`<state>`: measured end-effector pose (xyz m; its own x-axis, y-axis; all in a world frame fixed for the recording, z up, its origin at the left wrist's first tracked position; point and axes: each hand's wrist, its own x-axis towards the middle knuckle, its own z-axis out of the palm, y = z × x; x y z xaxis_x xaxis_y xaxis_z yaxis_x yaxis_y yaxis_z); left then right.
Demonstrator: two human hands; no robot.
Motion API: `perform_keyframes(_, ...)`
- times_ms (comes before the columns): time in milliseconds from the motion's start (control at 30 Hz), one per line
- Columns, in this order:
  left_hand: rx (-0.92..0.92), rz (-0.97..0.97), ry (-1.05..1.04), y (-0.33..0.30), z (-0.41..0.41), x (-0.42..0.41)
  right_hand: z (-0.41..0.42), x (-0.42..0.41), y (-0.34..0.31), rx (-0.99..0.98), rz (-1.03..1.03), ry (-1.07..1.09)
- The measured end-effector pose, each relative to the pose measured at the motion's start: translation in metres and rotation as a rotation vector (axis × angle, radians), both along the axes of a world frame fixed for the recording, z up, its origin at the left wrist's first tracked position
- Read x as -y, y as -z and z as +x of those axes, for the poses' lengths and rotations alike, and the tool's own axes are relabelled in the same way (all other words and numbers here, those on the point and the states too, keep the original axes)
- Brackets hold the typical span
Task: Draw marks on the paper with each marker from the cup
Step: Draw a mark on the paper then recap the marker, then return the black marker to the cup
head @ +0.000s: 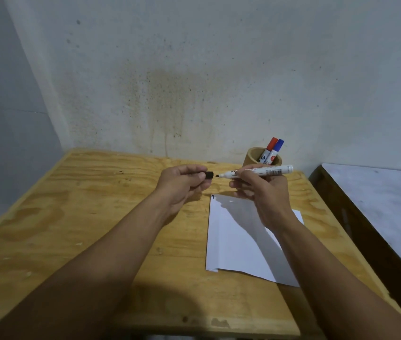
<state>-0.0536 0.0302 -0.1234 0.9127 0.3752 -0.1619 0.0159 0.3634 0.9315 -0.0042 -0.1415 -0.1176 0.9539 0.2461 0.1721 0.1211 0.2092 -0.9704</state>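
Note:
My right hand (265, 192) holds a white marker (265, 172) level above the table, its bare dark tip pointing left. My left hand (184, 184) pinches the black cap (209, 175), a small gap away from that tip. Below the right hand lies a white sheet of paper (233, 244) with one small black mark at its top left corner. Behind my hands a brown cup (252, 158) stands near the wall with a red-capped marker (271, 146) and a blue-capped marker (277, 147) leaning in it.
The plywood table (91, 217) sits in a corner, with stained walls behind and to the left. A second, white-topped surface (378, 200) with a dark wooden side stands to the right across a narrow gap.

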Motion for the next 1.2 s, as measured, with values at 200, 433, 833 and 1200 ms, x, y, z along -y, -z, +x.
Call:
perform_keyframes(200, 0.029, -0.069, 0.084, -0.009, -0.004, 0.017, -0.004, 0.008, -0.004, 0.066, -0.046, 0.024)
perform_keyframes(433, 0.044, -0.044, 0.11, -0.012, -0.006, 0.026, -0.004, 0.021, -0.009, 0.135, -0.115, 0.019)
perform_keyframes(833, 0.132, 0.45, 0.073, -0.043, 0.014, 0.062, 0.02, 0.043, -0.041, 0.099, -0.156, -0.015)
perform_keyframes(1200, 0.184, 1.499, 0.254, -0.034, 0.045, 0.065, 0.078, 0.094, -0.108, 0.447, -1.108, 0.289)
